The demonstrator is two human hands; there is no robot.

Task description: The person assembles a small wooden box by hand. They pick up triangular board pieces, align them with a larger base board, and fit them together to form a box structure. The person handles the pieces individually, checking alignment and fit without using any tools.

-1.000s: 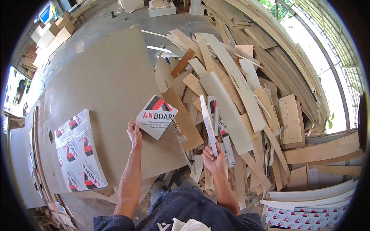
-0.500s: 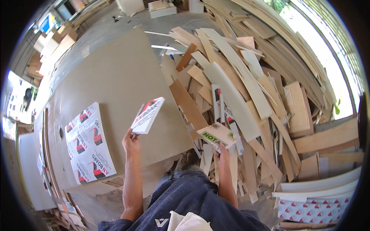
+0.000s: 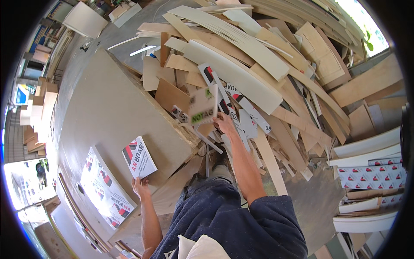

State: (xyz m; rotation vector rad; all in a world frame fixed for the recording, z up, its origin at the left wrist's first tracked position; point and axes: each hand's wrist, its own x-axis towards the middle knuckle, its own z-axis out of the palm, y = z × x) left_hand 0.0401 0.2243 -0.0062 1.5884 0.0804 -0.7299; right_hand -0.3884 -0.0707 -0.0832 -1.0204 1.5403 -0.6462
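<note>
My left hand grips a small white board piece printed in red and black by its near edge. That piece is over the big grey-brown panel, close beside a larger printed white board; whether it touches the panel I cannot tell. In my right hand is a pale board piece with green and black print, slightly blurred. It is held out over the scrap pile, beyond the panel's right edge, with my fingers closed on its lower right corner.
A heap of wood and white board offcuts spreads from ahead to the right. White and patterned boards are stacked at the far right. Several cartons stand at the far left. A bare floor patch shows near my right side.
The view has turned to the right. My right hand has reached forward over the scrap pile with its board piece. My left hand has come nearer the larger printed board, still holding its piece.
</note>
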